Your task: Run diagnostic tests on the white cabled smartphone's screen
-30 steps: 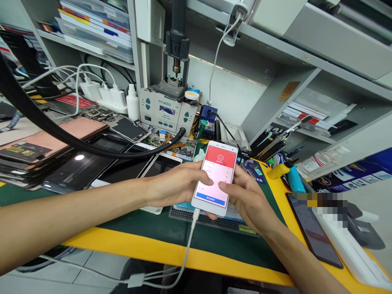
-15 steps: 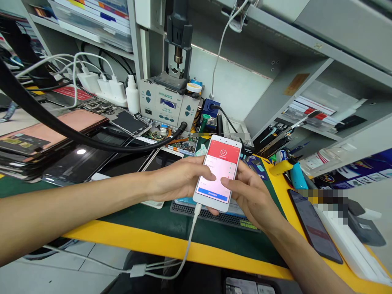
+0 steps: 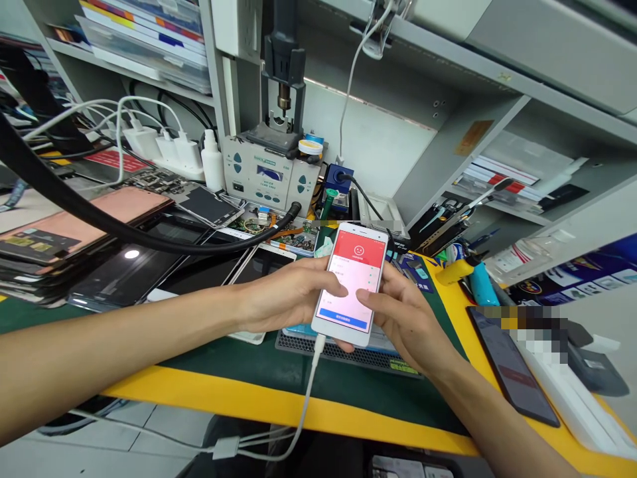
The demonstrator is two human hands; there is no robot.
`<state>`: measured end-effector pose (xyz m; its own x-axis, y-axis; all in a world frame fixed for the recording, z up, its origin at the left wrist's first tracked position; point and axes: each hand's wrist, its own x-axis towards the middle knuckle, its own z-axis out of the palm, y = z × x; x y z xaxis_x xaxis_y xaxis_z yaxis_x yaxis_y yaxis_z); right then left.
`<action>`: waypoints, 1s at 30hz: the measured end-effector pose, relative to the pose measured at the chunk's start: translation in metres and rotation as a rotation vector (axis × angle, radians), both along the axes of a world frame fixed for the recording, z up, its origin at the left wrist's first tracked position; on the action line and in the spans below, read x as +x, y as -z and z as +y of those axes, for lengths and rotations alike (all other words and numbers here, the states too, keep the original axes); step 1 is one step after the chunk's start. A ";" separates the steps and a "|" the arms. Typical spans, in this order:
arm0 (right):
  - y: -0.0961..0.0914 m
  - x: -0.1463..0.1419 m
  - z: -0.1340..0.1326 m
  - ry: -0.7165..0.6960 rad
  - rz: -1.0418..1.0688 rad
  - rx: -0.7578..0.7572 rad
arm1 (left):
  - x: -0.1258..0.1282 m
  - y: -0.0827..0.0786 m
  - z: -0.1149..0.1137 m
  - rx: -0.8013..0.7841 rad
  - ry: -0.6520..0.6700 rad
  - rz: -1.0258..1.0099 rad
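Phone: a white phone (image 3: pixel 354 284) with a red-and-pink screen, centre of the frame, held above the green mat (image 3: pixel 259 372) on the counter.
Left hand: the left hand (image 3: pixel 291 292) curls around the phone's left edge, thumb on the screen.
Right hand: the right hand (image 3: pixel 405 318) cups the right edge, thumb on the glass.
Cable: a white cable (image 3: pixel 303 405) hangs from the phone's bottom.
Behind: a grey soldering station (image 3: pixel 271 176), upper centre.
Right: a dark phone (image 3: pixel 512 372) lies flat on the counter's yellow edge.
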<state>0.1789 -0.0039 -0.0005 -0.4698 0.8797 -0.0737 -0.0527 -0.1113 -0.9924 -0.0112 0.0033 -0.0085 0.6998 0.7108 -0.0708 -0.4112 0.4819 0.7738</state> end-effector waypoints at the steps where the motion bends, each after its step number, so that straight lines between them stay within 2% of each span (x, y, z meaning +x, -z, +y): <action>1: 0.000 0.000 0.000 -0.002 -0.005 -0.002 | 0.000 0.000 0.000 -0.002 -0.002 0.005; 15: 0.000 -0.003 0.000 0.046 0.054 -0.059 | -0.001 0.002 0.001 -0.011 0.015 -0.021; 23: 0.002 -0.001 0.001 -0.003 0.088 -0.061 | -0.002 0.004 0.002 -0.001 0.051 -0.109; 30: 0.000 -0.002 0.002 0.015 0.094 -0.089 | -0.002 0.006 0.003 0.003 0.074 -0.121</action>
